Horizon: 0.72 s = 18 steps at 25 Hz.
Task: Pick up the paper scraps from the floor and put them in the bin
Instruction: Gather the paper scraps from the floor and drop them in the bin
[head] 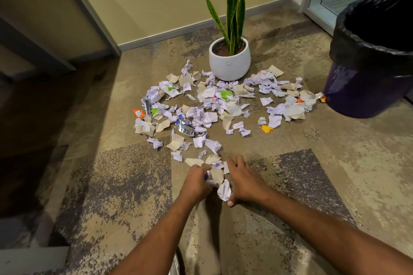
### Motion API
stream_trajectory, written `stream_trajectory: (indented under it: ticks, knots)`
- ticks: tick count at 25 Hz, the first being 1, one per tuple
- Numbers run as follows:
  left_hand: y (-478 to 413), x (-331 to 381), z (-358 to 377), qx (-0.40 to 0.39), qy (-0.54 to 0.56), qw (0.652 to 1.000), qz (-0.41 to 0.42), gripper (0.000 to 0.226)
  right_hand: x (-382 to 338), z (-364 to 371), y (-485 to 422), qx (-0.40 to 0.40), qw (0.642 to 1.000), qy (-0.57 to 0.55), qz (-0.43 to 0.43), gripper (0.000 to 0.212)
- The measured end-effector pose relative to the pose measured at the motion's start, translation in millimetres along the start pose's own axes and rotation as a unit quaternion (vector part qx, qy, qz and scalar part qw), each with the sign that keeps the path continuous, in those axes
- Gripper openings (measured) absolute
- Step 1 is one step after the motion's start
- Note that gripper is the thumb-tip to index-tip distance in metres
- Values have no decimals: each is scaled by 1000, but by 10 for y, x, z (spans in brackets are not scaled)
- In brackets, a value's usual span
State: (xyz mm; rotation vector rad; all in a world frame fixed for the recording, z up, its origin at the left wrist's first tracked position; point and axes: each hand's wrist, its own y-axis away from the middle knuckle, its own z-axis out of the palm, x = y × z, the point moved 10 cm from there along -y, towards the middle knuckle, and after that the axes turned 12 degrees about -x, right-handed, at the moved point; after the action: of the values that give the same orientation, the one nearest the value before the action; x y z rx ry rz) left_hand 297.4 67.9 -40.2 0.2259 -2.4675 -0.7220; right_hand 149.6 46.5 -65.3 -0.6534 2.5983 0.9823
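Observation:
Several crumpled white, tan and coloured paper scraps (pixel 210 105) lie spread over the carpet in front of a plant pot. A dark bin (pixel 366 87) lined with a black bag stands at the right. My left hand (pixel 195 182) and my right hand (pixel 242 179) are low over the carpet at the near edge of the pile, cupped toward each other. Between them sits a small bunch of scraps (pixel 220 182), tan and white, which both hands press on. Fingers of both hands curl around the bunch.
A white pot (pixel 230 62) with a tall green plant stands behind the scraps, near the yellow wall. A glass door is at the far right behind the bin. A dark door frame runs along the left. Bare carpet lies around my arms.

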Motion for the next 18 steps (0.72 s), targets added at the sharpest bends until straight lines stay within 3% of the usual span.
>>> stream_trajectory:
  ticks: [3,6,8,10,13,18]
  knots:
    - [22,-43,-114,56,24,998,6,37,-30,-90,-63,38,999,-23,3,122]
    - [28,-266,-205,87,-3,994,-71,75,-99,-125,-119,36,998,-47,-1,100]
    - [-9,-403,-249,60,-23,991,-117,93,-129,-134,-148,40,997,-60,-3,95]
    - [-70,-476,-233,-2,-27,991,-132,96,-155,-107,-171,38,997,-70,-6,96]
    - [-114,-452,-188,-24,-52,993,-106,90,-205,-85,-187,44,996,-81,-11,101]
    - [-54,-192,-225,78,3,997,-20,35,-293,-52,-247,60,983,-167,-37,92]
